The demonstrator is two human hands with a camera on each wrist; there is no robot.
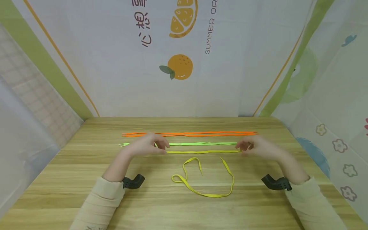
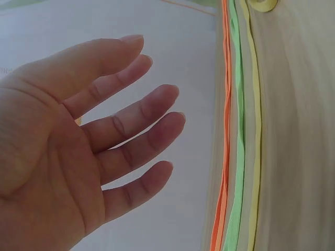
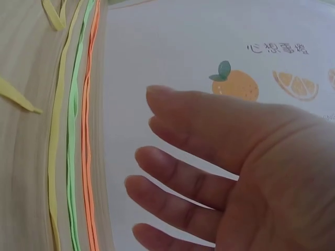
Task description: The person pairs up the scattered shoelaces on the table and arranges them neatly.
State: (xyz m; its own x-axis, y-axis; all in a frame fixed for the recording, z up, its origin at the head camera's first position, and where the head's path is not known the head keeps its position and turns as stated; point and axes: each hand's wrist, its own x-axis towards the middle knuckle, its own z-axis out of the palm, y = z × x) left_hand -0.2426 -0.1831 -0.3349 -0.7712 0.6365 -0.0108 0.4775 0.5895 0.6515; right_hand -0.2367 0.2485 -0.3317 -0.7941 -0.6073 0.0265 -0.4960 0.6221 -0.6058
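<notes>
My left hand (image 1: 148, 145) hovers by the left part of three rows of shoelaces, its fingers relaxed and apart with nothing held, as the left wrist view shows. Mirroring it over the right part, my right hand (image 1: 260, 147) also has loosely bent, spread fingers and holds nothing. Farthest from me run the orange shoelaces (image 1: 201, 133), side by side. Then come the green shoelaces (image 1: 201, 143), lying close together. Nearest of the rows is a straight yellow shoelace (image 1: 201, 151); in the head view the hands hide its ends. A second yellow shoelace (image 1: 212, 195) lies in a loose curve closer to me.
The wooden table (image 1: 161, 210) carries all the laces. Behind it hangs a white cloth (image 1: 123, 80) printed with oranges and lettering. Patterned cloth (image 1: 330, 127) also closes off the right side. A black mount sits on each wrist.
</notes>
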